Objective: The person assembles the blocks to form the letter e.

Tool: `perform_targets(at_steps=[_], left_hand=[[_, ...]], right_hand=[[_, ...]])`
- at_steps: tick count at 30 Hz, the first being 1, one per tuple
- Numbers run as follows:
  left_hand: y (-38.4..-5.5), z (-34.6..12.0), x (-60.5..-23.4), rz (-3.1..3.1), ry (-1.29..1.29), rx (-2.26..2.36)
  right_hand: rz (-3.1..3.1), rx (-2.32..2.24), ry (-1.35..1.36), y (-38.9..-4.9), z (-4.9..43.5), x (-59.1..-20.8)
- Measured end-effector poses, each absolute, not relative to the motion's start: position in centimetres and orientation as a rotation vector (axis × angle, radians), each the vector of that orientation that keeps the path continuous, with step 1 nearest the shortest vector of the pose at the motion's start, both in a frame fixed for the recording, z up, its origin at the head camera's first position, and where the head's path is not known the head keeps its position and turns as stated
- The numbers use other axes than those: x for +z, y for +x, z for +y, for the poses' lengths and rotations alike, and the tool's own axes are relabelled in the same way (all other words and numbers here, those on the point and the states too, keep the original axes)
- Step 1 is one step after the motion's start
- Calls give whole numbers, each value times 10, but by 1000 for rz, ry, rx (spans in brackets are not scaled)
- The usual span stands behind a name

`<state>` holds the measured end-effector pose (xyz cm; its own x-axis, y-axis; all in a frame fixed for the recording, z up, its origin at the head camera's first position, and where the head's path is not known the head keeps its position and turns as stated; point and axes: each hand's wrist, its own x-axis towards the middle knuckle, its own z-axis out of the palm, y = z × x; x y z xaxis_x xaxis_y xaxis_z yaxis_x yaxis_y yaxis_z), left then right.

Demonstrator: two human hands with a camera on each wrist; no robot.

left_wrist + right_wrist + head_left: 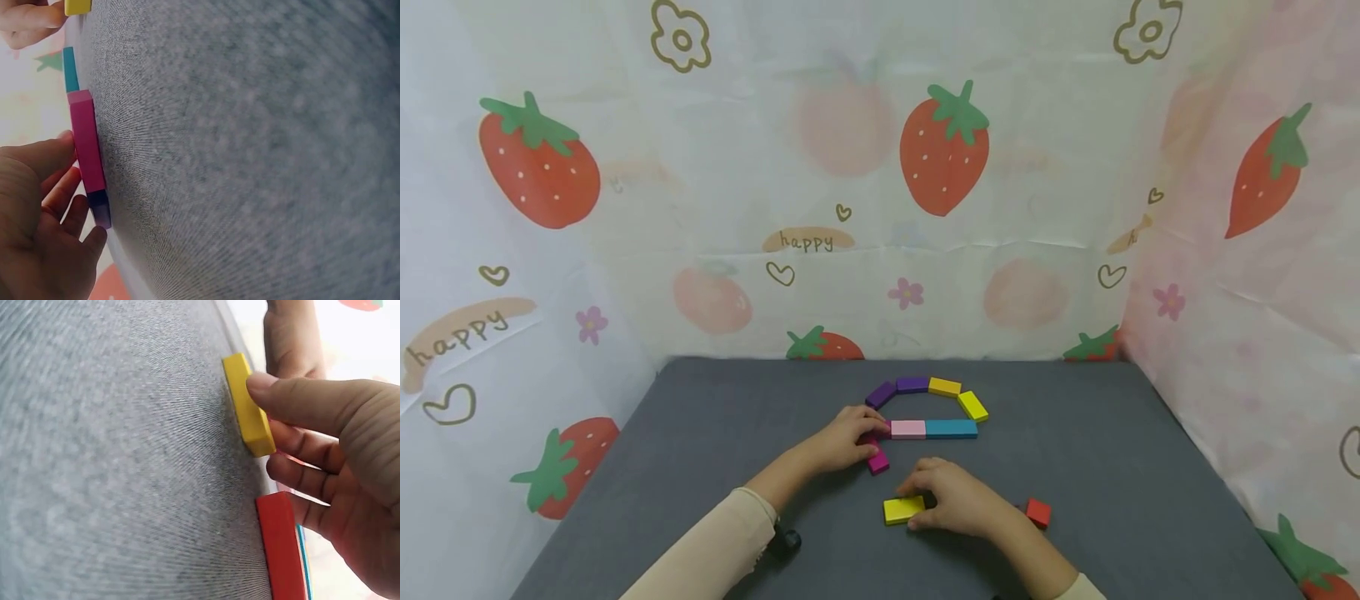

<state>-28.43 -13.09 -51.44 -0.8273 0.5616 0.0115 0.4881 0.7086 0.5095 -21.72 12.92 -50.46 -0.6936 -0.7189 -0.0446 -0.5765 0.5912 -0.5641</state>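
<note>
My left hand [848,437] is at the left end of a row of blocks. Its thumb and fingers pinch a magenta block [878,460], whose upper part they cover; the magenta block [87,140] appears large in the left wrist view. Closer to me, my right hand [958,496] grips a yellow block [902,510] between thumb and fingers; the right wrist view has the thumb against the yellow block [247,403]. Beside the magenta piece run a pink block [908,430] and a blue block [951,429].
Behind the row, two purple blocks [913,385], an orange-yellow block [944,387] and a yellow block [973,406] form an arch. A red block [1038,513] lies right of my right wrist on the grey table [737,392]. Strawberry-print cloth [1037,217] encloses the back and sides.
</note>
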Motion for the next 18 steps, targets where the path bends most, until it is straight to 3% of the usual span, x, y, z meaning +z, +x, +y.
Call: perform_targets(at_steps=[18], left_hand=[[-286,-132,-515,2766,871,782]], right_hand=[[2600,-739,-1026,-218,126,-510]])
